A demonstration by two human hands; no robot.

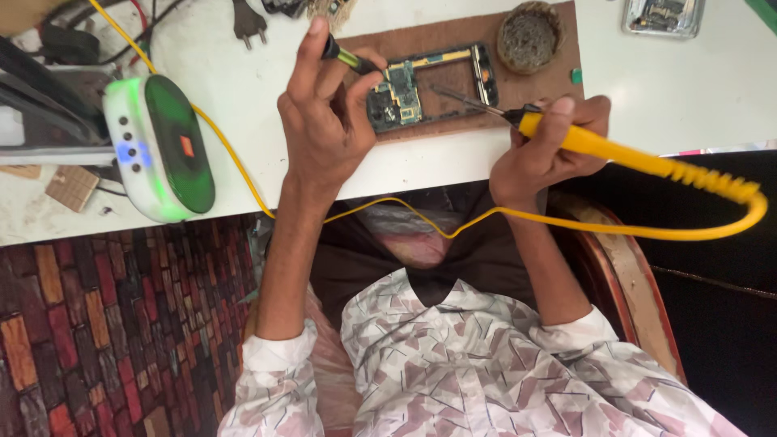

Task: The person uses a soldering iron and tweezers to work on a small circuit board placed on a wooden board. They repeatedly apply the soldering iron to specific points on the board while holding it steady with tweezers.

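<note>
Yellow marks the soldering iron (583,142), which the right hand (542,150) grips closed around the handle, its dark tip reaching over the opened phone frame (433,85). That frame, with its green circuit board (396,93) exposed, lies on a brown mat (486,113) on the white table (243,89), and serves as the landmark for everything else. To its left the left hand (324,121) is curled shut on a thin green-and-black tool (348,57), whose point meets the board's upper left corner. Just beyond the frame's right end sits a round tin of tip-cleaning wool (528,36). Well to the frame's left stands a white device with a glowing green top (158,146). The iron's yellow cord (405,210) runs from the frame's near side across the person's lap.

Judged from this, the chief risk is the hot tip drifting onto neighbouring parts if either wrist slips; a tug from the looped cord could cause exactly that, or swing the iron toward the left hand's fingers.
</note>
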